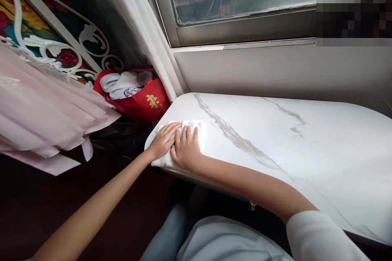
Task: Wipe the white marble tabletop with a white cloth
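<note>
A white cloth [197, 125] lies on the left end of a white marble-patterned tabletop [245, 122], with one edge at the table's front rim. My left hand [163, 140] rests flat on the cloth, its fingers stretched toward the window. Close beside it, to the right, my right hand [186, 149] presses on the same cloth with its fingers spread. The fingertips of both hands are near the cloth's far edge.
A red bag [137, 104] with pale clothes inside stands beyond the table's left end. Further left are a pink bed skirt [45, 102] and a white scrolled metal frame. Behind the table are a white curtain [137, 12] and a window [239, 28].
</note>
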The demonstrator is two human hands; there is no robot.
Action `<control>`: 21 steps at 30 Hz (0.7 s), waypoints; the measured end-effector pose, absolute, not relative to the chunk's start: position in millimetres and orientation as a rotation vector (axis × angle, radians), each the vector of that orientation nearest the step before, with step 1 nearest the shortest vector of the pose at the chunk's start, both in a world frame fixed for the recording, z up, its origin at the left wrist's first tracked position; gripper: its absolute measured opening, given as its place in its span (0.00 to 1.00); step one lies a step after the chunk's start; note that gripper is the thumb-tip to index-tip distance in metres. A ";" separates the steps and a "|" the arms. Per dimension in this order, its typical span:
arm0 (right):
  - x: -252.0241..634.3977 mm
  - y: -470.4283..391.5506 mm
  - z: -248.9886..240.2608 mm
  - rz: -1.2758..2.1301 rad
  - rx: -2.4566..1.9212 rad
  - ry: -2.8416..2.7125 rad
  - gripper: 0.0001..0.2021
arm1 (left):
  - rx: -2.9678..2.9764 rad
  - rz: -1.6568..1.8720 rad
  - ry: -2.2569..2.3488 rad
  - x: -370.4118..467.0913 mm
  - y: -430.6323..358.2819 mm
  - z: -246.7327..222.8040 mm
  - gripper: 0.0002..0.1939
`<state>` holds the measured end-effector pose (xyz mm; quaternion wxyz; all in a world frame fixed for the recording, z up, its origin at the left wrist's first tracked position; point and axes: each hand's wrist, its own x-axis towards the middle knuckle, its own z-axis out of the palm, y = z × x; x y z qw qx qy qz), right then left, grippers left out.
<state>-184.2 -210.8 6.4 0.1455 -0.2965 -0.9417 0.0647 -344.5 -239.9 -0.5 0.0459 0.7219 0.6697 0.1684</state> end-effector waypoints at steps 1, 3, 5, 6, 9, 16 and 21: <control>-175.7 -216.1 8.2 0.168 -0.825 -2.723 0.31 | 2.204 0.506 2.033 -338.0 -247.5 0.2 0.25; -161.6 -220.9 11.3 0.147 -0.777 -2.723 0.29 | 2.202 0.499 2.001 -326.8 -255.9 1.9 0.25; -153.8 -218.6 12.4 0.161 -0.764 -2.705 0.26 | 2.196 0.495 1.985 -319.7 -255.7 3.4 0.25; -152.7 -215.3 11.8 0.177 -0.777 -2.693 0.24 | 2.191 0.493 1.989 -317.7 -252.7 3.9 0.25; -157.8 -198.9 5.8 0.224 -0.857 -2.636 0.24 | 2.189 0.508 2.009 -316.8 -233.5 3.7 0.24; -170.8 -113.8 -3.6 0.262 -1.033 -2.591 0.30 | 2.188 0.618 2.010 -319.6 -135.9 -4.6 0.23; -169.6 -40.2 -3.2 0.180 -1.149 -2.573 0.29 | 2.184 0.683 1.985 -316.1 -52.7 -6.0 0.21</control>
